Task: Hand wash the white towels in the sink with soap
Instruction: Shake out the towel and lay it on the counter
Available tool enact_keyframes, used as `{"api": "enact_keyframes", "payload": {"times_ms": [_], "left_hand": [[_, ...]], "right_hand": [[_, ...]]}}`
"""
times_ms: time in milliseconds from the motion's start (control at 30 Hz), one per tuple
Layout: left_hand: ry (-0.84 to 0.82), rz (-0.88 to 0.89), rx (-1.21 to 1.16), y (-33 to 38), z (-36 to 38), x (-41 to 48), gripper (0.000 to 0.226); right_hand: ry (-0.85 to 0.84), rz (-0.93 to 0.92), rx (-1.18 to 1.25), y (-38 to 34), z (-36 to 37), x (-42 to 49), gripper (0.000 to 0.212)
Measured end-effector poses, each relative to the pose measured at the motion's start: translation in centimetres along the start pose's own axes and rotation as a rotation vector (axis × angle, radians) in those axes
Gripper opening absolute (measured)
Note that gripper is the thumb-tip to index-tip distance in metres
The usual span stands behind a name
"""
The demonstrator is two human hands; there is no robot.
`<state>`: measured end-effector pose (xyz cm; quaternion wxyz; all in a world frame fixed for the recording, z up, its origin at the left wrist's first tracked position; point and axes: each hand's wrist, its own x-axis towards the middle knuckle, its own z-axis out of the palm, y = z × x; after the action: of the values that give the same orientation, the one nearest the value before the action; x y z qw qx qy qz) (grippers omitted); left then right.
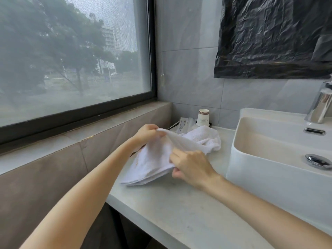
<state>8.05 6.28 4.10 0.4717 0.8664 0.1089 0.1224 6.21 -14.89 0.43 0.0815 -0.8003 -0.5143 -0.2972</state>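
White towel (158, 159) lies on the tabletop (179, 203) beside the sink (251, 159). Fingers of my left hand (146, 133) pinch its raised corner, and my right hand (190, 168) grips the folds. It looks soft, limp and light, so I'd hold the corners.

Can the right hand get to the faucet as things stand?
Probably yes, though it is busy: the right hand grips the towel beside the sink. Nothing shows in the basin between it and the faucet, so the way looks open.
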Motion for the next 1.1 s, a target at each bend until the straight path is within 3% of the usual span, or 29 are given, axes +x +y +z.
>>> {"api": "enact_keyframes", "payload": {"times_ms": [133,267,400,533,700,767,867,1000,1100], "left_hand": [[0.104,0.019,-0.416,2.1,-3.0,-1.9,0.013],[0.087,0.124,-0.565,5.6,-4.6,-4.4,0.022],[0.119,0.188,-0.52,8.2,-5.3,-7.1,0.022],[0.253,0.27,-0.524,8.8,-5.2,-9.9,0.042],[0.313,0.391,-0.695,8.2,-4.6,-13.2,0.038],[0.386,0.344,-0.642,7.8,-4.1,-13.9,0.039],[0.501,0.122,-0.422,5.6,-2.9,-13.4,0.037],[0.323,-0.141,-0.331,-0.6,-0.4,-11.3,0.031],[0.192,-0.265,-0.167,-5.3,0.9,-10.3,0.017]], "right_hand": [[0.161,0.237,0.043,3.1,-5.2,0.6,0.014],[0.352,0.422,0.302,5.5,-9.5,1.8,0.02],[0.263,0.496,0.477,6.9,-11.5,2.4,0.031],[0.27,0.512,0.843,6.1,-12.8,1.6,0.035],[0.283,0.52,1.319,4.0,-13.4,0.4,0.02],[0.221,0.609,1.464,3.9,-12.6,0.1,0.019],[-0.001,0.846,1.538,3.8,-10.0,-0.2,0.018],[-0.206,1.113,1.527,3.5,-3.8,-1.2,0.016],[-0.36,1.144,1.421,3.3,-0.3,-2.1,0.02]]}}
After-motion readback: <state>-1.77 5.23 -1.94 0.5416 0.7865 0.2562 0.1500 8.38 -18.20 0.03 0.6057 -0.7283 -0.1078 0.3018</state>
